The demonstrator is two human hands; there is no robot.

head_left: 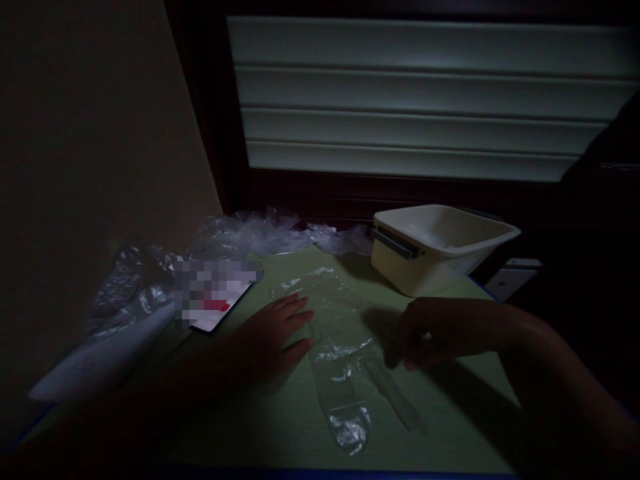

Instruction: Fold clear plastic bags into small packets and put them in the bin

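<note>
A thin, clear plastic piece (345,360), perhaps a bag or a glove, lies spread on the pale green table (440,427). One rounded, crinkled end points towards me, and a narrow strip lies beside it. My left hand (283,333) rests with fingers apart on the plastic's left edge; it holds it down flat, with no grip. On the right, my right hand (425,333) is closed in a pinch, bent at the wrist, close to the plastic's right edge. What its fingertips hold is hidden in the dim light.
A cream bin with dark handles (415,267) stands at the back right, something pale inside. Crumpled clear plastic (270,233) lines the back and left. A partly blurred phone or tablet (215,313) lies left, and a white box (513,280) sits beyond the table's right edge.
</note>
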